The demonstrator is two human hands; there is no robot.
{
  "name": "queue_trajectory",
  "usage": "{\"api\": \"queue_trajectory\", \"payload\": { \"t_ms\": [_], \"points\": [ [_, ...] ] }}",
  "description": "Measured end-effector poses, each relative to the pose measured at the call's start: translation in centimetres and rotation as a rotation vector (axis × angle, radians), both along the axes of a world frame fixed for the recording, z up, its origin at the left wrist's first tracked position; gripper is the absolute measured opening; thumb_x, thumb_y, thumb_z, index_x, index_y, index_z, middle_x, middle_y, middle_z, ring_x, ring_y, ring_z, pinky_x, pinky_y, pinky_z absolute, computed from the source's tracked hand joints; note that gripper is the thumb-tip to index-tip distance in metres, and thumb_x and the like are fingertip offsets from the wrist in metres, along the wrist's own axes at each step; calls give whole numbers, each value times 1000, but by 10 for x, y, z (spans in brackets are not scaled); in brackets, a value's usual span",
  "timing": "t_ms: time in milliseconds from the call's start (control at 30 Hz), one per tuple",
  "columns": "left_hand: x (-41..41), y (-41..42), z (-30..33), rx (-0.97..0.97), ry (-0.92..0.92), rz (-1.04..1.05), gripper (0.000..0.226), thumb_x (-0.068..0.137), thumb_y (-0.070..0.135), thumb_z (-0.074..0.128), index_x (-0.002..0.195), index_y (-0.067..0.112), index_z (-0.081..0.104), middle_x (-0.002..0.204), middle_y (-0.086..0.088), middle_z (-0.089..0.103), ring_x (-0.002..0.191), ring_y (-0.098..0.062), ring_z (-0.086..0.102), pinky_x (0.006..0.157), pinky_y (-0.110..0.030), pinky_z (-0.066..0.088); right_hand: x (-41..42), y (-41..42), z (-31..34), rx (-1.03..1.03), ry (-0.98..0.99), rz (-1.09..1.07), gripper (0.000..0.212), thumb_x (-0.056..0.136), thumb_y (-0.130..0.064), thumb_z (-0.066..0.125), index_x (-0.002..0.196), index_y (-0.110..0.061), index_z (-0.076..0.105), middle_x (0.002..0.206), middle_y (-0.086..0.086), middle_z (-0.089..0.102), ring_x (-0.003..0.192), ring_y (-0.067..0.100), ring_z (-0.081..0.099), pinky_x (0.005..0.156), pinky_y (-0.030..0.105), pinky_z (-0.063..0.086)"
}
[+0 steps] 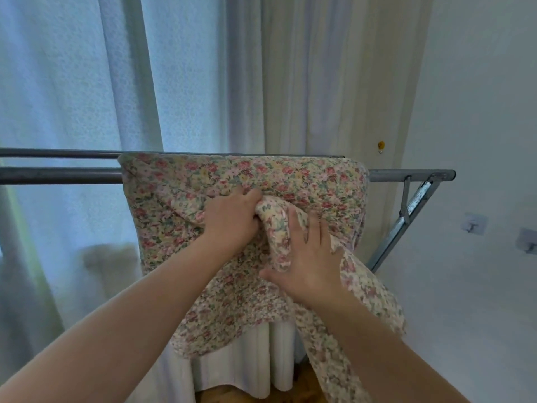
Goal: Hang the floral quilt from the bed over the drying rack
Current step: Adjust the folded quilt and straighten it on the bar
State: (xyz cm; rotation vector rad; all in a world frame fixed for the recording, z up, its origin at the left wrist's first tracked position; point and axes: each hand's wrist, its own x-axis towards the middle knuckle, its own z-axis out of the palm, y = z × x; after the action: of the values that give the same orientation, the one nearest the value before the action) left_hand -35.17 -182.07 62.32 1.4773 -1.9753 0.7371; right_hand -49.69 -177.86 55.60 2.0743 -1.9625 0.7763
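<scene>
The floral quilt (pixel 313 181), cream with small pink and green flowers, lies draped over the two grey metal bars of the drying rack (pixel 58 174) and hangs down in front. My left hand (pixel 232 219) is closed on a bunched fold of the quilt near its middle. My right hand (pixel 308 257) presses on and grips the same bunched fold from the right, its fingers spread over the cloth. A loose strip of the quilt trails down past my right forearm toward the floor.
White and cream curtains (pixel 180 82) hang right behind the rack. The rack's slanted leg (pixel 406 219) stands at the right, near a white wall with two small wall fittings (pixel 475 223). Wooden floor (pixel 232 394) shows below.
</scene>
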Motion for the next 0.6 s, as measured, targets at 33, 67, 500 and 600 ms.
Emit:
{"api": "queue_trajectory", "payload": {
  "t_ms": [33, 67, 500, 600],
  "points": [
    [0, -1, 1, 7, 60, -13, 33, 79, 24, 52, 113, 23, 53, 96, -8, 60, 73, -32, 61, 50, -30, 30, -2, -3, -6, -1, -23, -44, 121, 62, -78, 55, 129, -40, -38, 153, 4, -19, 140, 33, -11, 101, 70, 14],
    [1, -1, 2, 12, 113, -28, 33, 79, 23, 52, 111, 24, 55, 94, -7, 61, 74, -31, 60, 51, -29, 30, -3, -7, -11, -15, -55, -91, 126, 61, -76, 59, 126, -41, -42, 153, 5, -22, 140, 33, -13, 100, 71, 13],
    [8, 6, 5, 37, 225, -107, 41, 74, 24, 54, 114, 31, 56, 93, -2, 64, 85, -28, 58, 53, -27, 27, -46, -28, 1, -445, -358, -123, 53, 64, -1, 65, 113, -20, 60, 90, 9, 69, 78, 31, 64, 55, 27, 38],
    [8, 11, 8, 23, 285, -130, 39, 74, 28, 58, 113, 32, 57, 89, -2, 64, 82, -27, 58, 48, -24, 21, -54, -17, 26, -598, -285, -142, 48, 60, -2, 68, 103, -22, 67, 85, 6, 71, 71, 27, 65, 54, 25, 41]
  ]
}}
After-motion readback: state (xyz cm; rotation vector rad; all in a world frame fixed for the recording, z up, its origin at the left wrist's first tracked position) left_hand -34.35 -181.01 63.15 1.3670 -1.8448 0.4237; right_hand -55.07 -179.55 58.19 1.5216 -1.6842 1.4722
